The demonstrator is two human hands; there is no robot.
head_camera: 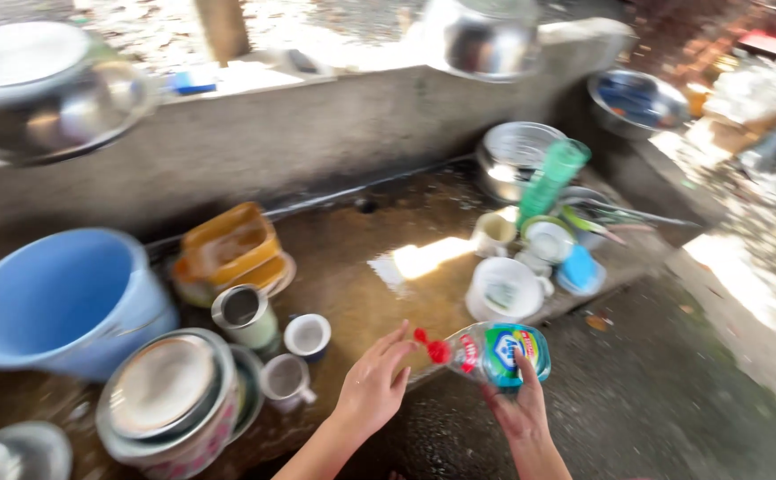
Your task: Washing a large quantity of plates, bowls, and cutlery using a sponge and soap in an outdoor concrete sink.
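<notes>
1. Seen from above, two bare hands meet low in the middle of the view, over a wet, dark concrete washing floor [352,267] crowded with dishes.
2. Gripping from below, the right hand [519,411] holds a clear plastic squeeze bottle with a blue and green label and a red cap [485,352]. It lies tipped on its side, cap pointing left.
3. Open and relaxed, the left hand [375,384] has its fingers spread and its fingertips just beside the red cap; whether they touch the cap cannot be told.
4. Left of the hands stand three small cups: a steel tumbler [244,313], a white mug with a dark rim [307,335] and a pale grey mug [285,379].
5. Further left, a stack of round metal plates in a patterned bowl [167,400] sits in front of a large light blue plastic bucket [55,298].
6. Behind the cups, yellow plastic containers [228,249] lie piled on a plate.
7. Right of centre, a white mug [505,290], a cream cup [493,233], a blue lid [580,269] and a green ribbed plastic tumbler [551,178] cluster near a steel pot [508,151].
8. Along the grey concrete ledge [317,124] at the back rest steel bowls, one at far left [46,107] and one near the top [484,40].
</notes>
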